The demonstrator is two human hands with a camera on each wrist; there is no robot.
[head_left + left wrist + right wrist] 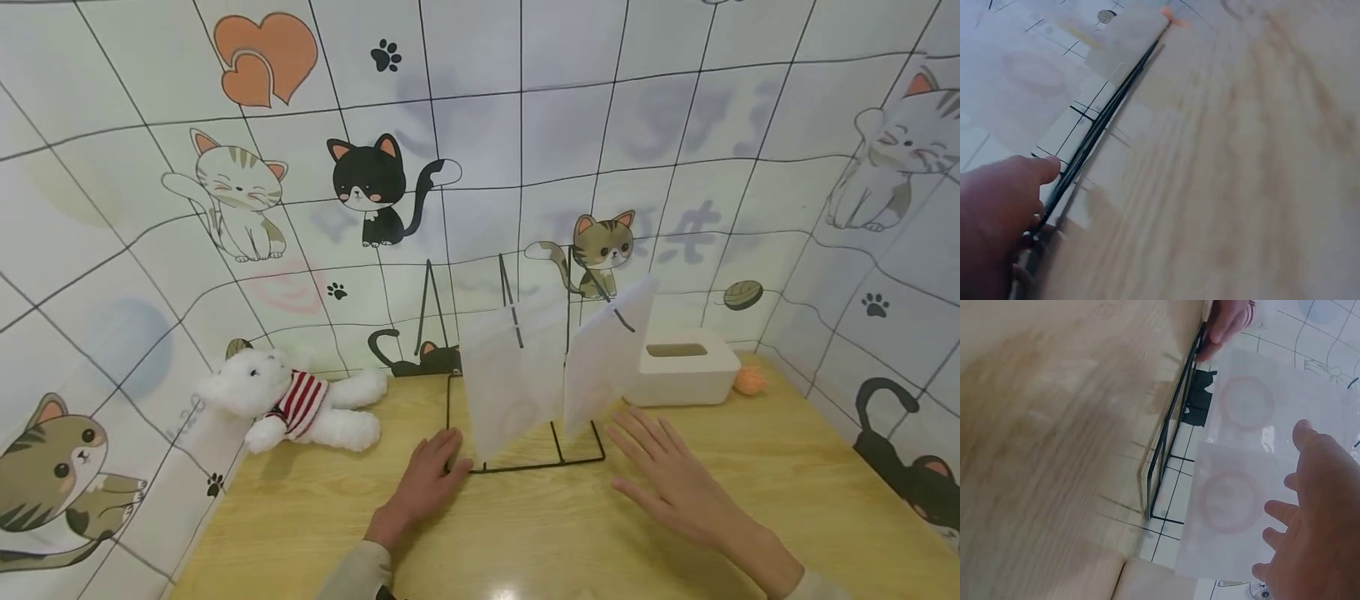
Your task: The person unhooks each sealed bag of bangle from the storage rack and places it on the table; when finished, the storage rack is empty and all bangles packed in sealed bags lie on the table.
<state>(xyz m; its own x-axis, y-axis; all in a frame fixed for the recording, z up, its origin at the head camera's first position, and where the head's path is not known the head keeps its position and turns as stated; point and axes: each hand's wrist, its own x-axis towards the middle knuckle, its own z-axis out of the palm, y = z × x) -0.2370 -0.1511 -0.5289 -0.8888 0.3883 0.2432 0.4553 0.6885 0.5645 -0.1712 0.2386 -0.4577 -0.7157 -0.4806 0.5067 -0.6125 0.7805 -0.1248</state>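
A black wire rack (pixel 525 467) with upright triangular dividers stands on the wooden table. Two thin, whitish square packets lean in it: a left packet (pixel 517 375) and a right packet (pixel 607 358). In the right wrist view, each packet, such as the nearer packet (pixel 1229 506), bears a faint pink ring. My left hand (pixel 431 479) grips the rack's front left corner; its thumb lies by the wire in the left wrist view. My right hand (pixel 675 492) is spread just right of the rack, apart from it, holding nothing. Its fingers point toward the packets.
To the left lies a white plush toy (pixel 307 404) in a red-striped top. A white tissue box (pixel 686 379) stands behind the rack on the right, beside a small orange object (pixel 748 381). Walls with cat drawings enclose the table (pixel 517 533) on three sides.
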